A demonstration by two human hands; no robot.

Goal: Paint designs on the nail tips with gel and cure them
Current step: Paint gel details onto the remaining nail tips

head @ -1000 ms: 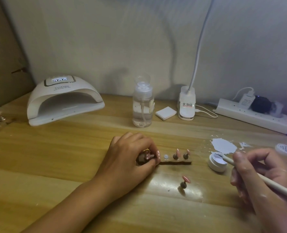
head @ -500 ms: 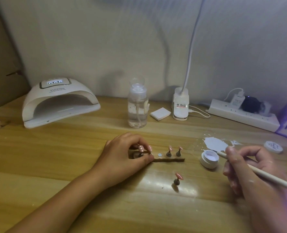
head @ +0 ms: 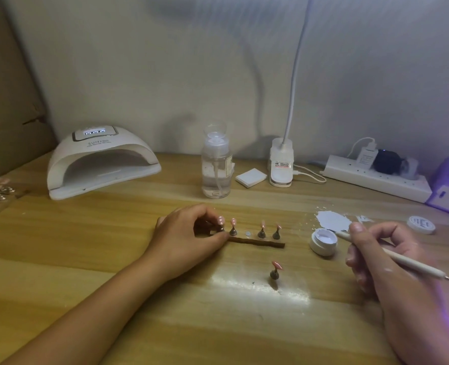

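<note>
Five tips (head: 262, 223) stood mid-frame, four on a strip (head: 257, 242), one alone below. The left hand (head: 189, 238) pinched the leftmost stand (head: 220, 229). The right hand (head: 381, 248) gripped a brush (head: 402, 260) by the gel pot (head: 323, 242). A bump could tip them; wet gel could smear.

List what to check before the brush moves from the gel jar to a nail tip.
1. Gel jar open: ok.
2. Right hand grips nail art brush, its tip at the jar: ok.
3. Gel on the brush tip: cannot tell.
4. Left hand pinches leftmost tip stand: ok.
5. Curing lamp display lit: ok.
6. All stands on holder strip: not ok, one loose stand in front.
</note>
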